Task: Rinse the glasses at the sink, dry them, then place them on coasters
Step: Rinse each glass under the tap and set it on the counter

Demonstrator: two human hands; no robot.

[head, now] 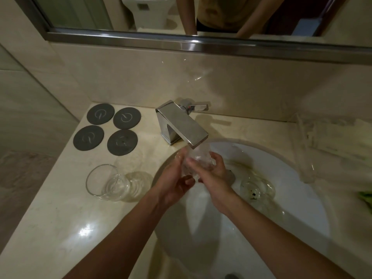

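Beige marble covers the worktop (60, 218) of this bathroom, and a white oval sink (291, 198) is set into it below a wide mirror (141, 15) with a steel frame. Over the sink I hold one clear glass (199, 162) just under the spout of the square chrome faucet (181, 125). My left hand (175, 184) has its grip closed around the glass from the left and from below. My right hand (213, 174) grasps the same glass from the right side, with the fingers curled over it. The glass is blurred, so I cannot tell how it is tilted.

On the worktop left of the sink stand two more clear glasses (112, 182), touching each other. Behind them, near the wall, four dark round coasters (108, 129) lie in a square, with nothing on them. Another glass (255, 188) lies inside the sink near the drain. On the right side of the worktop lies a pale towel (330, 141), and something green (365, 198) shows at the right edge.
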